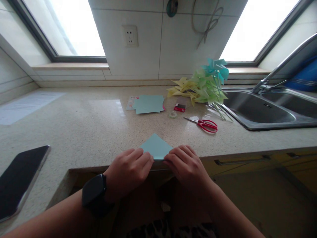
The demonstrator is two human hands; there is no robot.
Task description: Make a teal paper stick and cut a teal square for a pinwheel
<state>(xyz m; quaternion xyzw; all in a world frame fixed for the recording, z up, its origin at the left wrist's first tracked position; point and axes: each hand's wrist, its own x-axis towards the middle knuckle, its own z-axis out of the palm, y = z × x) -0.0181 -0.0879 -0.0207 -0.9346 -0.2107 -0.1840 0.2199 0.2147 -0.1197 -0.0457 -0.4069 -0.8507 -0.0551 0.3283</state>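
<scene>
Phone (21, 180): flat on the surface (94, 132), far left of the scissors (199, 122), apparently parked clear of the handwork.
Left hand (132, 170): grip closed on the left side of the blue sheet (156, 147), presumably steadying it.
Paper stack (150, 104): beyond the scissors, to their left, likely kept within reach.
Blue sheet: on the near side of the scissors, left of them; pale, smooth, far corner pointed, near edge straight, apparently folded.
Right hand (187, 165): grip closed on the sheet's right side, probably keeping the edge even.

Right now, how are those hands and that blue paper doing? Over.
Left hand and right hand: both gripping light-blue paper. Paper: at near edge of counter, one corner pointing away. Red-handled scissors and tape roll: beyond it, not touching.
</scene>
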